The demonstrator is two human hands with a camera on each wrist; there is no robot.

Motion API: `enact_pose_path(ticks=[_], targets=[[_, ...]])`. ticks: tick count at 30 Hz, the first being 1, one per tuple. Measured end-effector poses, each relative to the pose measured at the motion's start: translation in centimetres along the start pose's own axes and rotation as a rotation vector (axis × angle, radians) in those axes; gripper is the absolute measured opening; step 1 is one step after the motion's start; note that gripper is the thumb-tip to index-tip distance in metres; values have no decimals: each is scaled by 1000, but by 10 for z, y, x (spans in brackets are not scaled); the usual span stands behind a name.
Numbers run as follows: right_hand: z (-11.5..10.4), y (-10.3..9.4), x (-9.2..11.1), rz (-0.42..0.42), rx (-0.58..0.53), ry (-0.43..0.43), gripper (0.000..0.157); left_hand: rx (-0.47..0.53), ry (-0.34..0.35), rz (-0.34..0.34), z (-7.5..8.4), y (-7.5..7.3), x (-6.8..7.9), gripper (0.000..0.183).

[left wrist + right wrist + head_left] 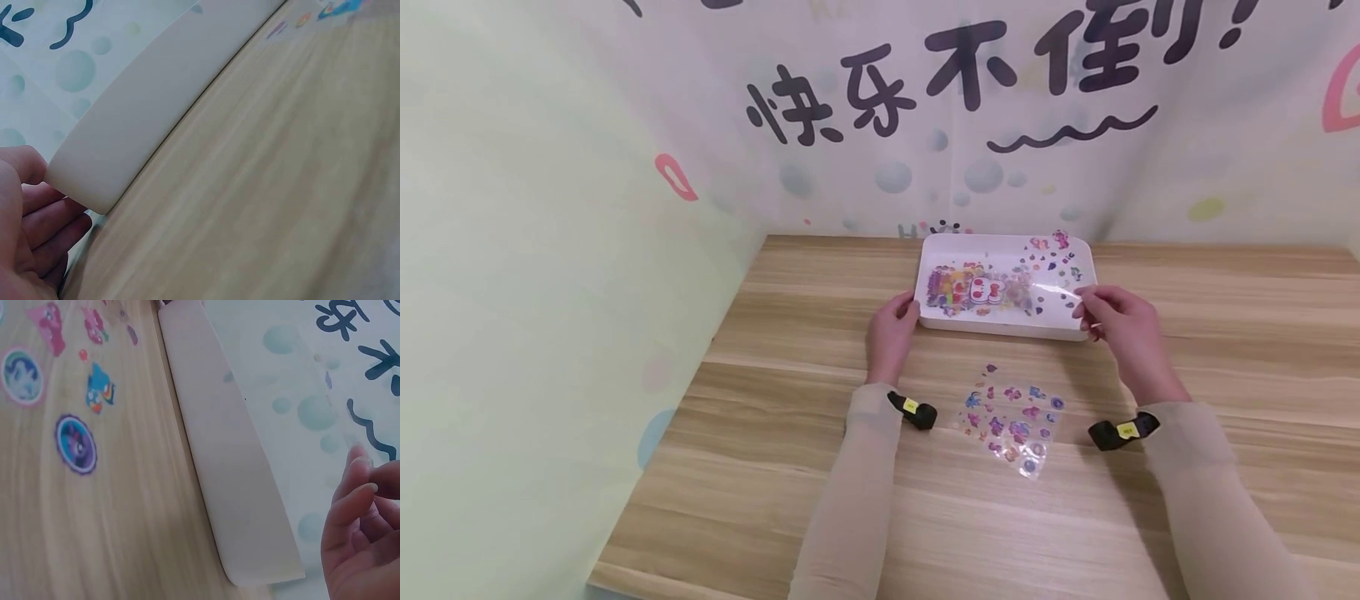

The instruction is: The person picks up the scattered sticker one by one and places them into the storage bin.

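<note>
A white tray point(1000, 330) stands at the back of the wooden table. At its front left corner my left hand point(892, 332) holds it, with the thumb at the rim and the other fingers bent by the wall in the left wrist view. Above the tray's right end, my right hand point(1123, 329) pinches the edge of a clear sticker sheet point(1052, 265) between thumb and fingers. Small colourful stickers dot that sheet, which overlaps the tray's back rim. Inside the tray at the left lies a clear packet point(985, 290) with a white and red cartoon figure and colourful bits.
Another clear sticker sheet point(1013, 425) lies flat on the table point(760, 467), between my forearms and in front of the tray. Behind the table hangs a white printed cloth point(865, 192) with large dark characters, and a pale cloth point(535, 292) hangs at the left.
</note>
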State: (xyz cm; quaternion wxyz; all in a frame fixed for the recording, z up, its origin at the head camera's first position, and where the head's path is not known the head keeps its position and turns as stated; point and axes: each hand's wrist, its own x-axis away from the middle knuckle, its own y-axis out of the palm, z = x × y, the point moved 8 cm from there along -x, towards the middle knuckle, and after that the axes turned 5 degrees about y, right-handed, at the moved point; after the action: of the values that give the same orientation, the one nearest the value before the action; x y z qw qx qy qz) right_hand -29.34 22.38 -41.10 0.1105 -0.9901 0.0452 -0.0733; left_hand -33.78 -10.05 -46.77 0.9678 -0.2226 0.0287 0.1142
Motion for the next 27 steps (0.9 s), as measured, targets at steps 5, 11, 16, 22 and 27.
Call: enact_pose_path(ticks=[5, 11, 16, 22, 27], targets=[[-4, 5, -5, -3, 12, -21, 41, 10, 25, 6, 3, -1, 1, 30], [-6, 16, -13, -32, -1, -1, 40, 6, 33, 11, 3, -1, 0, 31], [-10, 28, -19, -45, 4, 1, 40, 4, 31, 14, 3, -1, 0, 30], [-13, 42, -29, -41, 40, 2, 44, 17, 23, 10, 3, 0, 0, 28], [-12, 55, -37, -40, 40, 14, 42, 15, 21, 10, 3, 0, 1, 28]])
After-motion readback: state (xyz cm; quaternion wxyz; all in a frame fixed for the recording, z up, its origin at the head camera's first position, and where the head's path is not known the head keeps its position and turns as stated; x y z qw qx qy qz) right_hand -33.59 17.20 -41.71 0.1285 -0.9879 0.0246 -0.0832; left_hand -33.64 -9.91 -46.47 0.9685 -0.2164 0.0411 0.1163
